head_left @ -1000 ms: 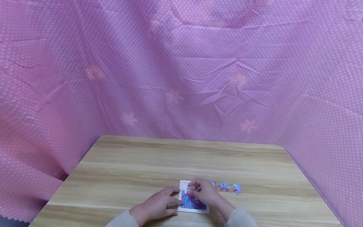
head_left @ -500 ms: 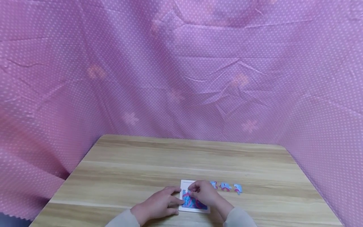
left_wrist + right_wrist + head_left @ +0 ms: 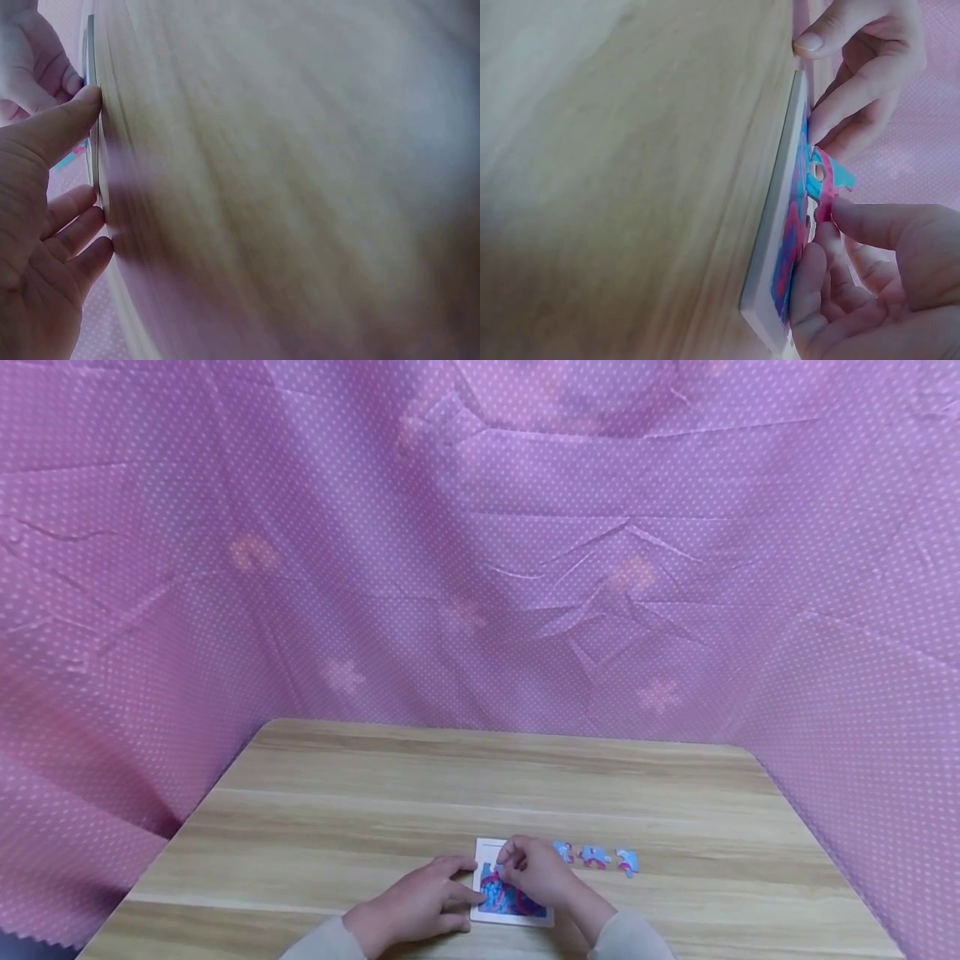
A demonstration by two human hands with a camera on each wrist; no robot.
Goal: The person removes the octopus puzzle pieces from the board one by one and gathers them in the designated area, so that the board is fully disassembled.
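A white-framed jigsaw board (image 3: 517, 921) lies on the table, its lower part filled with a blue and pink picture. My left hand (image 3: 423, 897) rests at its left side, with the index finger reaching onto the picture and other fingertips against the edge. Over the board's upper part, my right hand (image 3: 542, 870) pinches a blue and pink jigsaw piece (image 3: 827, 180) between thumb and finger. The right wrist view shows that piece tilted up from the board, its lower edge at or close to the surface. In the head view my right fingers mostly hide it.
Loose jigsaw pieces (image 3: 596, 856) lie in a row right of the board, near my right hand. The wooden table (image 3: 360, 810) has pink dotted cloth (image 3: 480, 610) hanging behind it and at both sides.
My right fingers shift only slightly over the board's upper part, still pinching the jigsaw piece. My left hand keeps its place at the board's left edge.
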